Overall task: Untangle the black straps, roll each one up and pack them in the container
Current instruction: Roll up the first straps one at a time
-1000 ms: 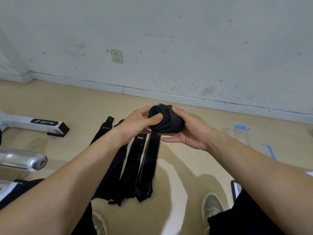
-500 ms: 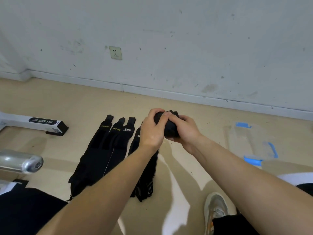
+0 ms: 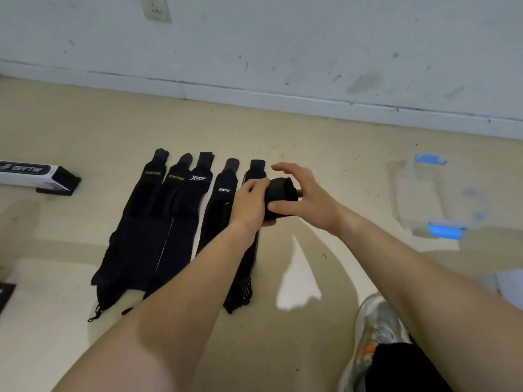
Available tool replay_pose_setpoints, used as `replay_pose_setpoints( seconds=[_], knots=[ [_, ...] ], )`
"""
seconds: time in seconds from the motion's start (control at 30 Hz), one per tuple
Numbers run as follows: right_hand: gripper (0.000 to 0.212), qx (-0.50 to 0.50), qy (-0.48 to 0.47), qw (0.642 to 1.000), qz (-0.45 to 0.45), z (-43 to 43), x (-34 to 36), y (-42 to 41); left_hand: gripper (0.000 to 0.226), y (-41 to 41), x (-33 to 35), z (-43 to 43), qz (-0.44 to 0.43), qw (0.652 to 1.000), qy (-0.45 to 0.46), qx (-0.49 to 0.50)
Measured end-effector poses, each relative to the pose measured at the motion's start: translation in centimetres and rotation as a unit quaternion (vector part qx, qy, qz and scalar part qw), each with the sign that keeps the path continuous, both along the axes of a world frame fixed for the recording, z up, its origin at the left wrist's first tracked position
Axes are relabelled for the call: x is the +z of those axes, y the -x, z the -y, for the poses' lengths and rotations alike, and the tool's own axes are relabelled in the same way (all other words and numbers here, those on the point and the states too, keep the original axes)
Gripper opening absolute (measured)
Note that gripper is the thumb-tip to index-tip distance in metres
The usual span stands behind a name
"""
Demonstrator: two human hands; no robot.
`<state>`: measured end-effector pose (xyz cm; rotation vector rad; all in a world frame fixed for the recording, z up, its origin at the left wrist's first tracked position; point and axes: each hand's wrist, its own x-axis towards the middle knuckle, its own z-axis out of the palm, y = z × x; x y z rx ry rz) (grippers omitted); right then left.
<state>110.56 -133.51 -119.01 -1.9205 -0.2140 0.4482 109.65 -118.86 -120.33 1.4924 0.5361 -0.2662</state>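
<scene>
Left hand (image 3: 249, 206) wraps the left end of the rolled strap (image 3: 280, 192), fingers curled over the top in a firm grasp. Right hand (image 3: 308, 202) sits at the roll's right end. Its thumb lies along the near side, touching. The other fingers (image 3: 283, 167) are spread and arched above the roll, not closed on it. A loose hand; can't tell whether it is about to re-grip or let go.

Roll sits at centre of frame, over the far end of the rightmost of the flat straps (image 3: 169, 222). Its long axis runs left to right across the frame.

Container (image 3: 418, 199): clear plastic with blue clips, on the floor (image 3: 311, 142) at right of frame. It is well apart from the roll and roughly level with it, more or less in line with the roll's axis. Right hand is the nearer one; the left arm would have to cross over.

Flat straps: five, side by side left of centre, long axes running near to far, none rolled.

Judgement: this roll looks finished or close to it. The next move would be a carry rightward, best by the right hand. That hand must first close round the roll, or the wrap may spring loose. Too blurred to tell whether the container is open.
</scene>
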Motion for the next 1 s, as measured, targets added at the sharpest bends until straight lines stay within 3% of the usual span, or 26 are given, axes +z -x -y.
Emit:
replay_pose_setpoints(
  seconds=[0.13,0.33,0.47,0.53,0.63,0.7,0.83,1.0],
  knots=[
    [0.072,0.083,0.065,0.990,0.091,0.9,-4.4,-1.5,0.022,-2.3,-3.7,-0.1,-0.088,0.995,0.056,-0.010],
    [0.055,0.073,0.106,0.991,0.048,2.9,-9.4,-4.1,0.032,-4.5,-9.6,0.9,-0.199,0.972,0.109,-0.055],
    [0.037,0.040,0.137,0.989,0.029,4.2,-12.5,-6.0,0.065,-6.6,-13.5,1.9,-0.247,0.957,0.149,-0.035],
    [0.034,0.006,0.160,0.987,0.018,5.1,-14.5,-7.3,0.061,-7.6,-14.7,3.2,-0.232,0.968,0.090,-0.040],
    [0.056,-0.063,0.273,0.960,-0.003,6.2,-17.1,-8.9,0.030,-8.8,-16.3,5.6,-0.108,0.990,-0.068,-0.065],
    [0.061,-0.105,0.327,0.939,-0.008,6.7,-18.2,-9.8,0.029,-9.4,-17.2,7.2,-0.058,0.992,-0.067,-0.094],
    [0.060,-0.169,0.354,0.920,-0.025,7.3,-20.1,-11.0,0.035,-10.4,-18.8,9.5,-0.070,0.990,-0.013,-0.122],
    [0.069,-0.177,0.363,0.913,-0.052,7.5,-20.8,-11.8,0.036,-11.3,-19.6,9.6,-0.083,0.989,-0.005,-0.122]
  ],
)
